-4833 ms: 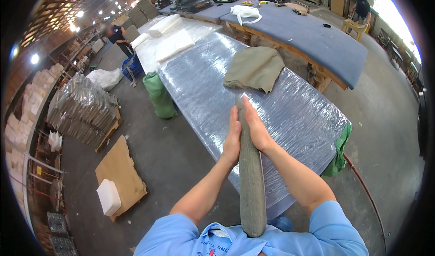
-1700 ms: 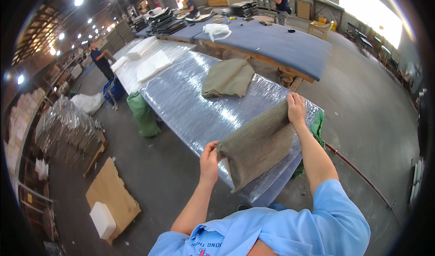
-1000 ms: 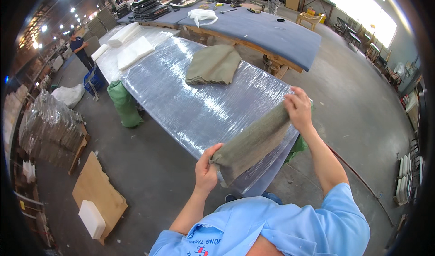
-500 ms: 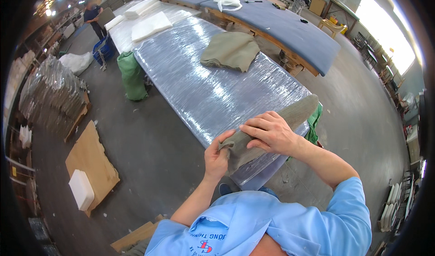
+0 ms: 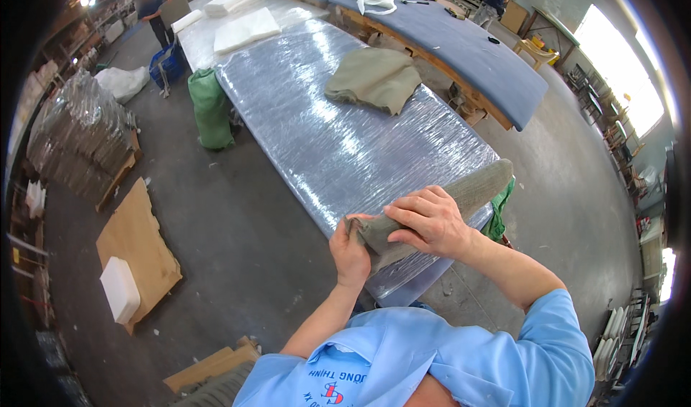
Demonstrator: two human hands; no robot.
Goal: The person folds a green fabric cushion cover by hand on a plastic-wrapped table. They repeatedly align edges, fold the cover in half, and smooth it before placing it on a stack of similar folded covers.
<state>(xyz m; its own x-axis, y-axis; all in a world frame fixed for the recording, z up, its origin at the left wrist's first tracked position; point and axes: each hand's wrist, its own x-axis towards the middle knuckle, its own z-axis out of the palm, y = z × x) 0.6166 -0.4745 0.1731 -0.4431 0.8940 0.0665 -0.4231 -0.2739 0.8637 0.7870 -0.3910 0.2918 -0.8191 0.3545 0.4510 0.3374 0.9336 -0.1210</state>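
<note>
A long grey-green cloth piece [image 5: 468, 190], rounded at its far right end, is held slanting over the near end of the table. My left hand [image 5: 350, 256] grips its near left corner, where the cloth bunches between thumb and fingers. Laid over the upper face, my right hand [image 5: 430, 223] has its fingers bent and closed on the cloth beside the left hand. Whether there is padding inside cannot be seen. Farther up the table lies a stack of flat grey-green cloth pieces [image 5: 374, 78].
The long table [image 5: 288, 119] is wrapped in shiny clear film. White foam sheets [image 5: 247, 31] lie at its far end. A green sack [image 5: 210, 108] stands by its left side, and green cloth [image 5: 498, 213] hangs at the right. A blue-topped table [image 5: 461, 61] runs behind; cardboard [image 5: 140, 252] lies on the floor.
My right hand has shifted slightly along the cloth, and its fingers are more bent. The near corner is more folded over in my left hand. The view has moved a little.
</note>
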